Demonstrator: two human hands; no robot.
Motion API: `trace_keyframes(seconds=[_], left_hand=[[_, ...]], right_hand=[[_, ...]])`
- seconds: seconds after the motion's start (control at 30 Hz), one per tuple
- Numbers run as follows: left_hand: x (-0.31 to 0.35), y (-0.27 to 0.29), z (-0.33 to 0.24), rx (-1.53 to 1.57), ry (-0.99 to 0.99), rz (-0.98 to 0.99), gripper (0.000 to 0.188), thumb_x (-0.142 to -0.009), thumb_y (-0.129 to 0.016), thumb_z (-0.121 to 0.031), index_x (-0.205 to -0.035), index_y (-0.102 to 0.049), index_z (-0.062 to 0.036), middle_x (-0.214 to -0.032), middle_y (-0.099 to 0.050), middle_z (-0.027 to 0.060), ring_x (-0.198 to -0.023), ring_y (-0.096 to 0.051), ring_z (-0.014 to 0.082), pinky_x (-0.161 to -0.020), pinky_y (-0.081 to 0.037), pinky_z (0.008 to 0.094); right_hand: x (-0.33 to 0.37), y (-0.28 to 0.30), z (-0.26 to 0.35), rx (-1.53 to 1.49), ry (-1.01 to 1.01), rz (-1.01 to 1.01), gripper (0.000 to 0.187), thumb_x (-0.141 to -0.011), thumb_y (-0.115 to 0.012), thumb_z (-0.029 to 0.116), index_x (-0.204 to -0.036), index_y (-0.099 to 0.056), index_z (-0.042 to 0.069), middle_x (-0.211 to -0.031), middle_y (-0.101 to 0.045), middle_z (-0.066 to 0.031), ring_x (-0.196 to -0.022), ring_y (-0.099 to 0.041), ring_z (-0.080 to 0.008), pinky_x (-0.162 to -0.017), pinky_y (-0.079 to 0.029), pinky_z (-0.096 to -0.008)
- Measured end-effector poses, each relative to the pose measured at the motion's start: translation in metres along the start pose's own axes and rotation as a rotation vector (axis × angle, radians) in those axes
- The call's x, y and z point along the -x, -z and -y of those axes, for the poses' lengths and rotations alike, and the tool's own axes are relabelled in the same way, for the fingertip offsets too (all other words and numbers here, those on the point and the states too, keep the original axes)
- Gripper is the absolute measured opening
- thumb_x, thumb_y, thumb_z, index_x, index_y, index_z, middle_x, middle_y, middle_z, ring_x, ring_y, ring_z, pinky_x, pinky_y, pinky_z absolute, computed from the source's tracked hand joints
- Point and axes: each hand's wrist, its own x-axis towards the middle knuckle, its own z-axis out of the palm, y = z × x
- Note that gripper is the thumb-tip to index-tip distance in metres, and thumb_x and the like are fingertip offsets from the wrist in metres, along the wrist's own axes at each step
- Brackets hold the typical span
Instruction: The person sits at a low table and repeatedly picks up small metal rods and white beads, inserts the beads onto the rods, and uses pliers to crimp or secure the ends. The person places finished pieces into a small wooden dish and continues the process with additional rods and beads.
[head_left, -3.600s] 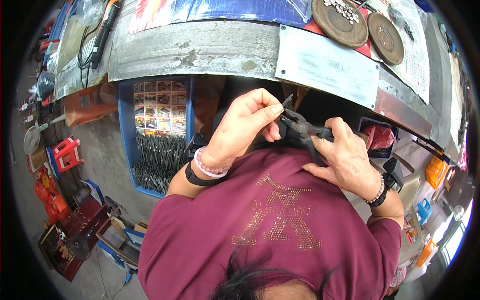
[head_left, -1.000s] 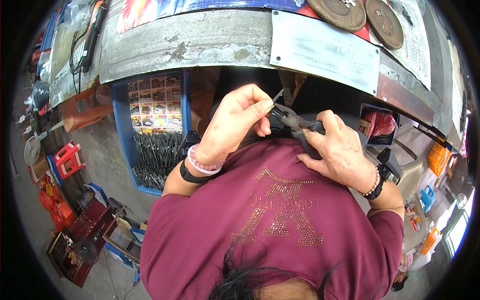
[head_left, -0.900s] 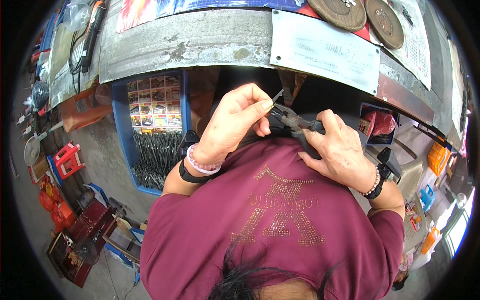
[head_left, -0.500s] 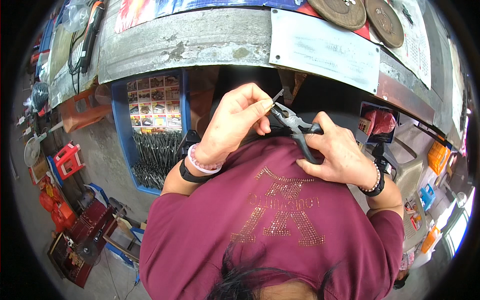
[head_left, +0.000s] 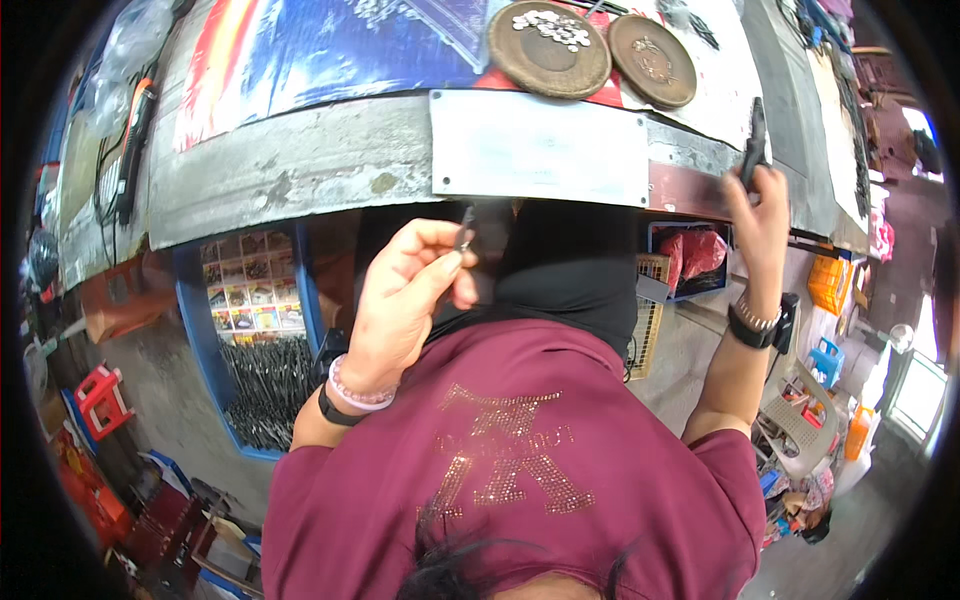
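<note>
My left hand (head_left: 405, 295) is over my lap, just short of the bench edge. Its thumb and fingertips pinch a small, thin dark metal piece (head_left: 466, 230) that points up toward the bench. What kind of piece it is, I cannot make out. Out to the right, my right hand (head_left: 762, 215) is at the bench's front edge with its fingers closed on the pliers (head_left: 755, 140), whose far end reaches over the bench top. Motion blurs the pliers somewhat. A wide gap separates the two hands.
On the bench (head_left: 300, 165) stand a round brown dish (head_left: 520, 75) with small silvery pieces and a smaller brown dish (head_left: 630, 75). A white plate (head_left: 540, 150) covers part of the front edge. Below left is a blue crate (head_left: 190, 320) of thin black rods; a red stool (head_left: 100, 405) stands beyond.
The pliers have left the small metal piece and moved far right to the bench with my right hand. My left hand keeps the piece, now lower and further left. The view has shifted too.
</note>
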Motion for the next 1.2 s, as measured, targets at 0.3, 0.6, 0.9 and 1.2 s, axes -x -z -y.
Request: trace_keyframes(seconds=[0.3,0.6,0.9,1.2], left_hand=[[0.012,-0.019,-0.001,0.013,0.016,0.069,0.026,-0.096,-0.051,-0.009,-0.121,-0.050,-0.0030,-0.077,-0.057,0.0013,-0.053,-0.037,-0.0006,-0.046,-0.027,0.0142],[0.007,-0.039,0.025,-0.102,-0.225,0.010,0.017,-0.096,-0.047,-0.002,-0.113,-0.043,-0.0013,-0.088,-0.057,0.0021,-0.078,-0.051,0.0039,-0.068,-0.044,0.0202],[0.009,-0.039,0.016,-0.649,-0.640,-0.209,0.013,-0.093,-0.052,0.001,-0.106,-0.052,0.0013,-0.089,-0.061,0.0087,-0.083,-0.058,0.0100,-0.073,-0.049,0.0254],[0.003,-0.033,0.025,-0.251,-0.534,-0.060,0.016,-0.095,-0.048,0.000,-0.112,-0.048,0.0028,-0.093,-0.061,0.0058,-0.085,-0.057,0.0065,-0.074,-0.048,0.0214]], right_hand=[[-0.064,-0.026,-0.035,0.505,0.096,-0.253,0.035,-0.087,-0.063,0.033,-0.096,-0.062,-0.002,-0.090,-0.064,-0.0186,-0.083,-0.061,-0.0370,-0.075,-0.048,-0.0436],[0.065,-0.065,0.173,-0.933,0.257,0.269,0.014,-0.079,-0.072,0.006,-0.083,-0.061,-0.001,-0.073,-0.058,-0.0066,-0.062,-0.057,-0.0129,-0.056,-0.046,-0.0243],[0.059,-0.078,0.207,-0.621,0.502,-0.058,0.016,-0.078,-0.064,0.001,-0.071,-0.050,0.003,-0.059,-0.047,-0.0114,-0.048,-0.050,-0.0299,-0.044,-0.041,-0.0375],[0.052,-0.090,0.207,-0.893,0.445,-0.082,0.020,-0.084,-0.065,0.011,-0.069,-0.054,0.004,-0.055,-0.050,-0.0117,-0.044,-0.052,-0.0247,-0.043,-0.041,-0.0317]])
